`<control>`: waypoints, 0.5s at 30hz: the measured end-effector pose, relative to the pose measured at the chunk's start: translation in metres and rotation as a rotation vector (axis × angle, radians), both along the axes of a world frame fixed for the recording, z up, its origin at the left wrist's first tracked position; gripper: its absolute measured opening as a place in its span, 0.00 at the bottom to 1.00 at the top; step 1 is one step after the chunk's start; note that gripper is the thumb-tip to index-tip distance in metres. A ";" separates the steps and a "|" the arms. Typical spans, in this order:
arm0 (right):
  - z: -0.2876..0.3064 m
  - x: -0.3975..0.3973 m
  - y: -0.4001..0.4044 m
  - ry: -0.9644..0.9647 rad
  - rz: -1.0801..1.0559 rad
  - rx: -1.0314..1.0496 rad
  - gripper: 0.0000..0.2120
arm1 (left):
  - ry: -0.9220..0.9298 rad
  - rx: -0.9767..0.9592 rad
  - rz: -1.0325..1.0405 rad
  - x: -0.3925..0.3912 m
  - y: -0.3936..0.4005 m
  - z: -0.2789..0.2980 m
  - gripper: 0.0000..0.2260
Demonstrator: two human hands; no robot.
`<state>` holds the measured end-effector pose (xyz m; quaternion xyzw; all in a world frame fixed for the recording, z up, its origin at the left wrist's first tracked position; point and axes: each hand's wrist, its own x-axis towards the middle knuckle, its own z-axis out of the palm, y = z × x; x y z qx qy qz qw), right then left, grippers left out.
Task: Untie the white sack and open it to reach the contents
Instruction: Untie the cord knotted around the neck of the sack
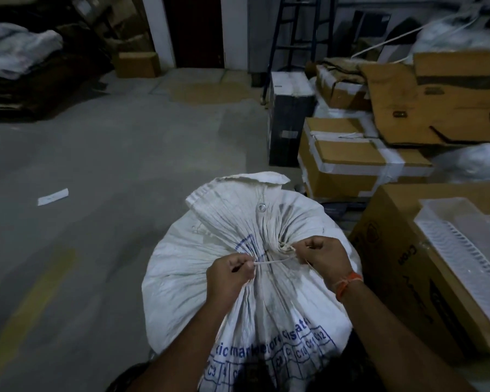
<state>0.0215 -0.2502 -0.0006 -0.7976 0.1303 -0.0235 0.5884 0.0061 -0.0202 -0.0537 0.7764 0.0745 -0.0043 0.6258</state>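
Observation:
A full white woven sack [198, 267] with blue print stands on the floor right in front of me. Its neck is gathered and bound by a thin pale string [272, 261] with a knot near the bunched folds. My left hand [229, 275] pinches one end of the string, pulled taut to the left. My right hand [323, 257] grips the string at the knot on the right side; an orange thread is tied round that wrist. The loose flap of the sack's mouth, with a metal eyelet, lies beyond the tie.
Stacked cardboard boxes [348, 162] and a big carton [402, 273] carrying a white plastic tray [470, 244] crowd the right side. A dark box [289, 128] and a ladder [297, 38] stand behind. Grey concrete floor [96, 165] stretches left, with a paper scrap [53, 196].

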 end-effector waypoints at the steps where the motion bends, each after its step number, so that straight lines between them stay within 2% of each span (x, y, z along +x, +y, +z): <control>1: 0.005 -0.001 -0.002 -0.009 -0.004 -0.027 0.10 | -0.023 0.097 -0.005 -0.001 0.000 0.004 0.03; 4: 0.024 -0.003 0.000 -0.038 -0.020 -0.076 0.12 | -0.121 0.414 0.051 -0.006 -0.002 0.026 0.05; 7: 0.041 -0.007 0.003 -0.050 -0.053 -0.098 0.12 | -0.229 0.544 0.132 -0.008 -0.005 0.053 0.06; 11: 0.058 -0.014 -0.003 -0.079 -0.082 -0.101 0.08 | -0.373 0.479 0.083 -0.007 -0.010 0.075 0.05; 15: 0.075 -0.027 -0.010 -0.089 -0.079 -0.159 0.08 | -0.378 0.337 -0.021 -0.005 -0.030 0.093 0.06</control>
